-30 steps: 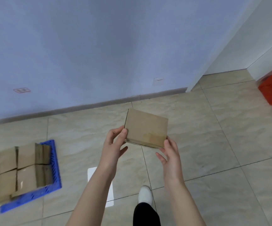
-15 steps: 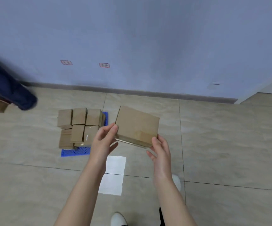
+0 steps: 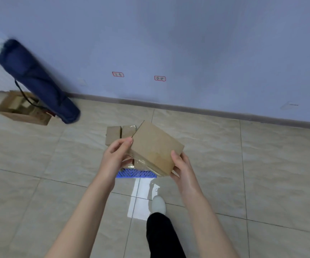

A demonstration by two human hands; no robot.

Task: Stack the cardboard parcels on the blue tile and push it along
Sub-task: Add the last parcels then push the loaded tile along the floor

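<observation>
I hold a brown cardboard parcel (image 3: 155, 147) in both hands, tilted, above the floor. My left hand (image 3: 116, 157) grips its left corner and my right hand (image 3: 181, 164) grips its lower right edge. Right beneath it lies the blue tile (image 3: 135, 173), of which only the near edge shows. Several cardboard parcels (image 3: 119, 135) stand on the tile, mostly hidden behind the held parcel and my left hand.
A dark blue rolled bag (image 3: 37, 81) leans against the wall at the left, over an open cardboard box (image 3: 23, 108) on the floor. The wall (image 3: 187, 53) with its skirting runs close behind the tile. My foot in a white shoe (image 3: 158, 203) stands on the beige floor tiles.
My view has swung left and I have stepped closer; the blue tile with its parcels now lies directly under the held parcel. The blue bag and open box have come into view.
</observation>
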